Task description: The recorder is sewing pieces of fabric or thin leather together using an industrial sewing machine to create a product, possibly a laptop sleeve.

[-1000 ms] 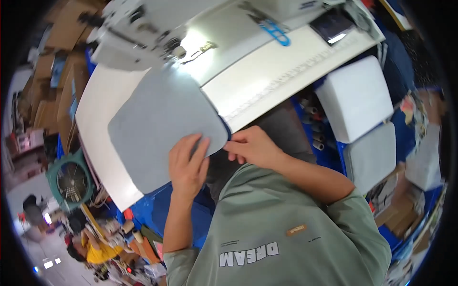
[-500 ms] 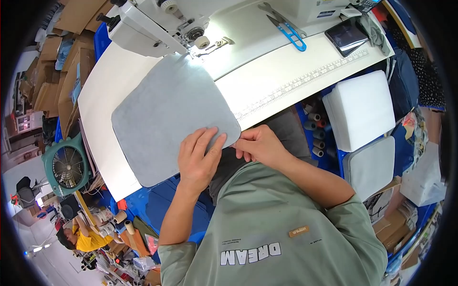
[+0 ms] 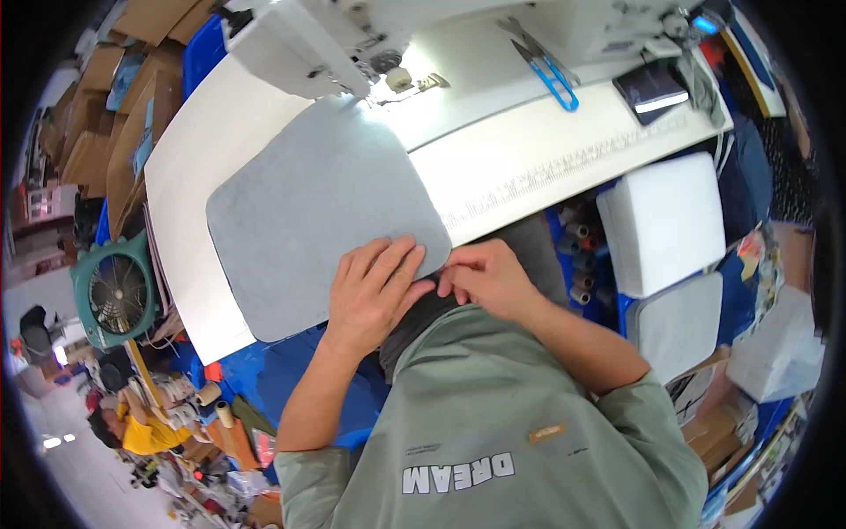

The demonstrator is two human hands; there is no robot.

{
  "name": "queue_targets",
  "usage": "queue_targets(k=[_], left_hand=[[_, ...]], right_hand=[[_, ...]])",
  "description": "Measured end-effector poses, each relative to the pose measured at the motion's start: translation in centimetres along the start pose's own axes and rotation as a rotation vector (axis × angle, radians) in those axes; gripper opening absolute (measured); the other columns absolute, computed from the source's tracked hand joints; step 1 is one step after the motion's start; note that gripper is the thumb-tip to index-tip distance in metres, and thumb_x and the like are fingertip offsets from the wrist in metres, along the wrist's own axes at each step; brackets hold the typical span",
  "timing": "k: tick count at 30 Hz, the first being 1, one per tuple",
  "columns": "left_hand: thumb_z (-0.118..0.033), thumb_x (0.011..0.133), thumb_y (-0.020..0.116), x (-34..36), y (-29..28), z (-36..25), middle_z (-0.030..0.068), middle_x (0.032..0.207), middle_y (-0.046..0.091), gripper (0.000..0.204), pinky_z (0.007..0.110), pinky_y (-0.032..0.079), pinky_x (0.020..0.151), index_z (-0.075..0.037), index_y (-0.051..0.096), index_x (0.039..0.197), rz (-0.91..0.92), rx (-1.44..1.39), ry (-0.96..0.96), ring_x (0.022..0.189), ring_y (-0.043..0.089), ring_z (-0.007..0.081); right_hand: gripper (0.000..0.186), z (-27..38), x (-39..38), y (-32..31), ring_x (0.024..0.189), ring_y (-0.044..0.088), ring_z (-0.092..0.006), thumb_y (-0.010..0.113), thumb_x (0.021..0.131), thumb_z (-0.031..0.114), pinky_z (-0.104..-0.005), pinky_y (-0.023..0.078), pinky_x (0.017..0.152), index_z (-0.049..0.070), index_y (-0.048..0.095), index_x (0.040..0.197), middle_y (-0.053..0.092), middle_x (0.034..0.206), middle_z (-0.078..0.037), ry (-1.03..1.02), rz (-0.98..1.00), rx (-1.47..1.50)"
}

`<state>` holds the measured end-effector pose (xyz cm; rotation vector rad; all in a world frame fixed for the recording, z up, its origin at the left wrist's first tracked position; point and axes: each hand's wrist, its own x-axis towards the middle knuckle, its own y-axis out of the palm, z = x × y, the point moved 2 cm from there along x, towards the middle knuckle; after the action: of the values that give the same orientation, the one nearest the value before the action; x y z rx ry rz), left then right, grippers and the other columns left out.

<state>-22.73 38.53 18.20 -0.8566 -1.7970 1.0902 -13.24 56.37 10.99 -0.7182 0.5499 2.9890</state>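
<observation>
A grey rounded-square pad [image 3: 308,203] lies on the white worktable [image 3: 189,150], its far end beneath the head of the white sewing machine [image 3: 291,48]. My left hand [image 3: 374,295] rests open on the near part of the pad, fingers laid over its surface and thumb reaching past the lower edge. My right hand [image 3: 493,282] has its thumb and curled fingers closed at the pad's lower-right corner. The undersides of both hands are hidden.
Scissors [image 3: 555,84] and a dark phone [image 3: 648,93] lie right of the machine. Stacked white panels [image 3: 665,220], a grey stack [image 3: 674,322] and thread spools [image 3: 582,256] sit at right. A green fan [image 3: 115,291], cardboard [image 3: 132,167] and a person in yellow [image 3: 154,428] are at left.
My left thumb has moved outward toward my right hand, past the pad's edge. The right hand stays at the corner, slightly shifted. The surroundings have shifted in view.
</observation>
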Motion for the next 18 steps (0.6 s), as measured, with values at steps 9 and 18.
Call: queue_targets(k=[9,18], left_hand=[[-0.008,0.071,0.080,-0.1,-1.2,1.4,0.0057,0.132,0.067,0.054,0.043,0.052,0.093,-0.006,0.073,0.124,0.034,0.051,0.103,0.118,0.062,0.0288],[-0.008,0.076,0.079,2.2,-1.5,3.2,0.0037,0.132,0.068,0.044,0.043,0.053,0.102,-0.007,0.074,0.120,0.072,0.003,0.055,0.124,0.063,0.0280]], right_hand=[[0.022,5.3,-1.2,2.1,0.104,0.064,-0.0264,0.077,0.085,0.012,-0.0386,0.051,0.086,0.004,0.067,0.103,0.064,0.113,-0.007,-1.042,-0.281,-1.326],[0.017,7.3,1.8,1.4,0.098,0.065,-0.0265,0.076,0.078,0.009,-0.0395,0.052,0.081,0.005,0.065,0.090,0.065,0.100,-0.007,-1.087,-0.229,-1.245]])
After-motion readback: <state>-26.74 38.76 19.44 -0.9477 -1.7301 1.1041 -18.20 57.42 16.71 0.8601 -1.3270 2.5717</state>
